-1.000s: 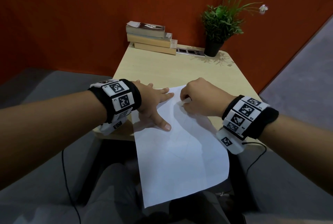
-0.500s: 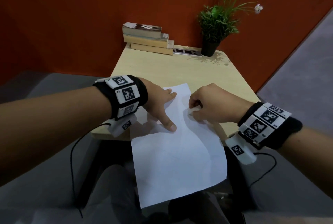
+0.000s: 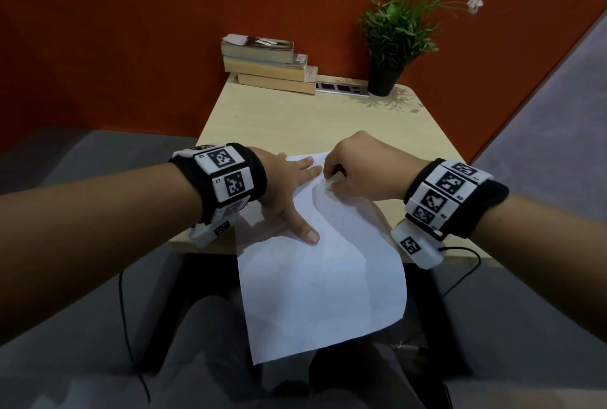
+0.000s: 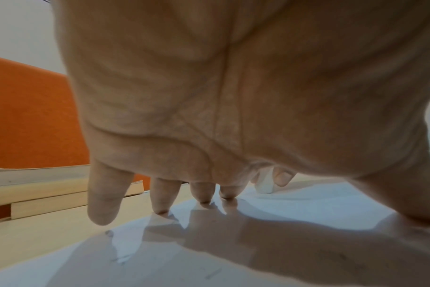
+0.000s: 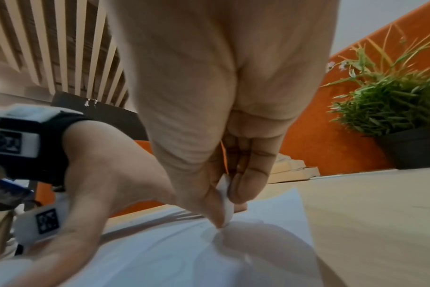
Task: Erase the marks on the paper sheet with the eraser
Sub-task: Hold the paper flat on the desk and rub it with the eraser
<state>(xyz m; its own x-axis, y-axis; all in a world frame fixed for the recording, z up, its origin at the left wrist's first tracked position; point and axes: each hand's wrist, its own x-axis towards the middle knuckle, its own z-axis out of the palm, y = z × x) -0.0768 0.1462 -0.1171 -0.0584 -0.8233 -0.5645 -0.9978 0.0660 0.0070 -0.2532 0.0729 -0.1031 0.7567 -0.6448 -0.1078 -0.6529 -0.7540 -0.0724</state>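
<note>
right hand point(image 3: 361, 172) is pinching the eraser point(image 5: 225, 202), rubbing the paper point(image 3: 322, 293); left hand point(image 3: 282, 191) is lying flat, pinning it. next probably needs steady strokes.

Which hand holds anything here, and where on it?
The right hand pinches the eraser by its upper end. The left hand only presses the paper sheet.

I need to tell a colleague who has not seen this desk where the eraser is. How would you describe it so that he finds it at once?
Start at the wooden desk and find the white paper sheet hanging over its near edge. At the sheet's far end, the right hand pinches the eraser, a small white block, tip down on the paper. The flat left hand beside it holds nothing.
</note>
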